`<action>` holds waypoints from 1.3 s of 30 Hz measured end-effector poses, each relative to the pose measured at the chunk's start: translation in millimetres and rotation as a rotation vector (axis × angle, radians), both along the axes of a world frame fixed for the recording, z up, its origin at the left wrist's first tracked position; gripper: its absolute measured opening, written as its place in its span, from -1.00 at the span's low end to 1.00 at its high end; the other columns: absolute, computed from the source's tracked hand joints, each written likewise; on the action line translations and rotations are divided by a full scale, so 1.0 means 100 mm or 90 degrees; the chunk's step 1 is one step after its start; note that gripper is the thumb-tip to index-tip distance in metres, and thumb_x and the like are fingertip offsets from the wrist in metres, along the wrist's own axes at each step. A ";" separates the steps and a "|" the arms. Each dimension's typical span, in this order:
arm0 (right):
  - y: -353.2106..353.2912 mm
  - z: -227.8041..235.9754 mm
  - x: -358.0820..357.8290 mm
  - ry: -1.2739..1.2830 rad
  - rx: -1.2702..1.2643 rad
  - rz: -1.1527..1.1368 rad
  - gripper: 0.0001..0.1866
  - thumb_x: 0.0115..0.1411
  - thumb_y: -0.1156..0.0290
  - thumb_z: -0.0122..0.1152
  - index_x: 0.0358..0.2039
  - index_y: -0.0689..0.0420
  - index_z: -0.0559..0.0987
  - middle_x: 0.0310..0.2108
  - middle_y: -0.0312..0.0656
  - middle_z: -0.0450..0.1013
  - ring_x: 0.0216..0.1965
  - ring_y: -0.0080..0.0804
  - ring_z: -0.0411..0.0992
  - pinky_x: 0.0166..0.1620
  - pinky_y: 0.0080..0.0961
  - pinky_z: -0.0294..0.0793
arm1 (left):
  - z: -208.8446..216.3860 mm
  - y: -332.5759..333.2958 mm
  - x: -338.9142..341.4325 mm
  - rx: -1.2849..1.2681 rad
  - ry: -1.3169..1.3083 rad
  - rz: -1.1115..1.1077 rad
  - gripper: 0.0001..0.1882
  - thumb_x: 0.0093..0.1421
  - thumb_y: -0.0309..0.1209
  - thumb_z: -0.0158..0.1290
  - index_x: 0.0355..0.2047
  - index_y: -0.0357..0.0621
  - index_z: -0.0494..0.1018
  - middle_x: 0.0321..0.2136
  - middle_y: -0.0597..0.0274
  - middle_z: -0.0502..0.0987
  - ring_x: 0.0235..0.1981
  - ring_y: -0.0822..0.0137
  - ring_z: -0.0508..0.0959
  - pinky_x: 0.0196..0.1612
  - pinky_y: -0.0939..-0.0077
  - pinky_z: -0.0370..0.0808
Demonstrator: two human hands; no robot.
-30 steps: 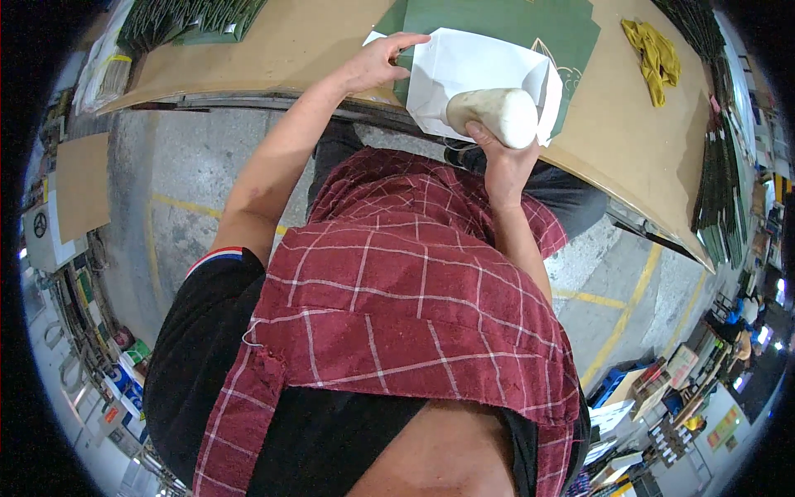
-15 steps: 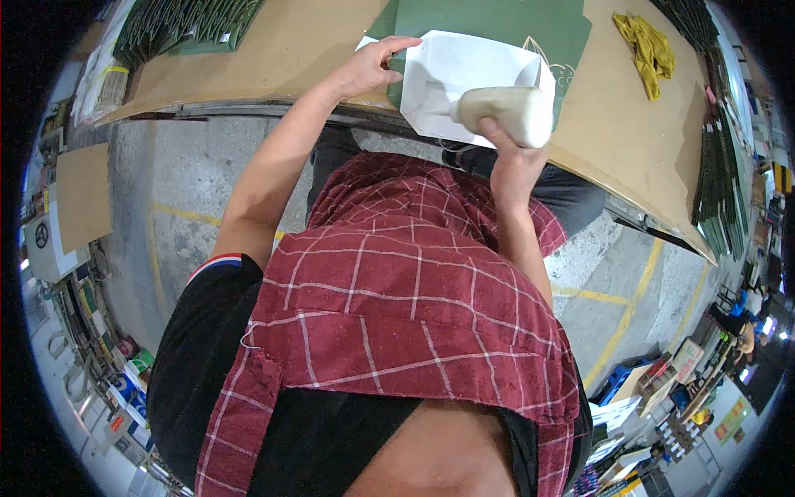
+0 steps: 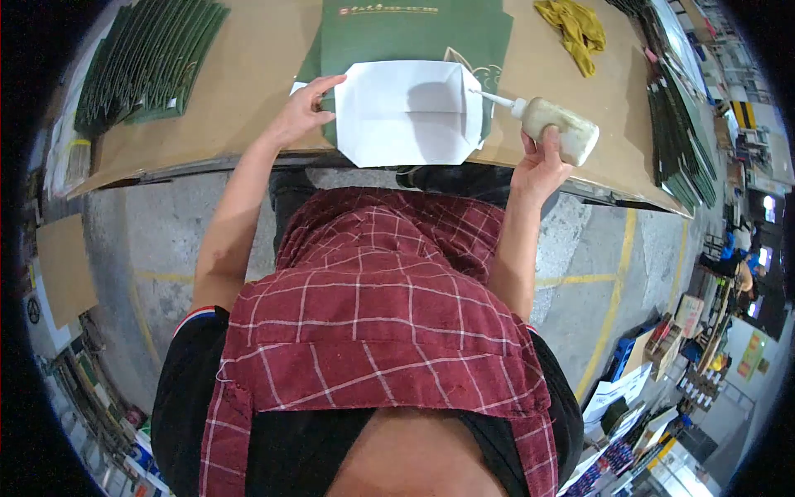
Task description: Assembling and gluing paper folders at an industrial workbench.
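Brown bench top [image 3: 257, 66] curves across the workshop in front of a person in a maroon checked apron [image 3: 397, 315]; I read the dial around the white folded paper base [image 3: 397, 137]. Toward ten o'clock stands a fanned stack of dark green bags [image 3: 153, 70]. At nine, the left hand [image 3: 296, 116] keeps its place from half a second ago: thumb and forefinger parted, the forefinger's tip at the base's upper-left corner. Centre of the dial, the base lies wide open, its inside now uncovered; earlier a bottle hung over its right part. Behind it, toward twelve, spreads a green paper bag [image 3: 406, 37]. At three, the right hand [image 3: 540, 170] still clasps the off-white squeeze bottle [image 3: 559, 128], now swung out beyond the base, its thin nozzle [image 3: 501, 100] newly visible, pointing back to the right flap; whether the tip touches, I can't tell. A mustard cloth [image 3: 575, 33] lies crumpled at two.
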State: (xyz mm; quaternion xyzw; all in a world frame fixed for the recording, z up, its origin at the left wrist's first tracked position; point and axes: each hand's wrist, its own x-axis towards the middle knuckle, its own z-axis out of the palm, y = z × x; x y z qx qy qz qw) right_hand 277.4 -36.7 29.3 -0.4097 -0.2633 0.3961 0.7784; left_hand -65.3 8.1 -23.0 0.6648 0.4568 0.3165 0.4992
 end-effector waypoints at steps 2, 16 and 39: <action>0.02 -0.01 0.05 -0.058 0.001 -0.030 -0.55 -0.02 0.51 0.20 -0.09 0.25 0.32 -0.17 -0.09 0.35 -0.18 -0.27 0.40 -0.25 -0.38 0.54 | 0.01 0.01 0.01 -0.006 -0.012 -0.006 -0.31 -0.15 -0.66 -0.02 0.09 -0.07 0.20 0.02 0.27 0.21 -0.08 0.41 0.27 -0.03 0.60 0.23; 0.20 -0.01 -0.07 -0.160 -0.015 -0.021 -0.59 -0.10 0.60 0.24 -0.17 0.27 0.39 -0.22 -0.10 0.38 -0.23 -0.31 0.40 -0.29 -0.45 0.52 | 0.06 -0.03 0.04 -0.023 -0.015 0.008 -0.32 -0.13 -0.69 -0.04 0.09 -0.09 0.19 0.02 0.27 0.21 -0.11 0.43 0.31 -0.04 0.60 0.27; 0.12 0.09 2.03 -0.051 -0.285 0.028 -0.52 0.02 -0.05 0.12 -0.23 0.07 0.44 -0.38 -0.27 0.45 -0.45 -0.51 0.41 -0.51 -0.70 0.44 | -0.04 -0.07 0.00 0.032 -0.054 -0.002 -0.28 -0.14 -0.70 -0.04 0.11 -0.10 0.14 0.03 0.25 0.22 -0.04 0.47 0.26 -0.02 0.57 0.24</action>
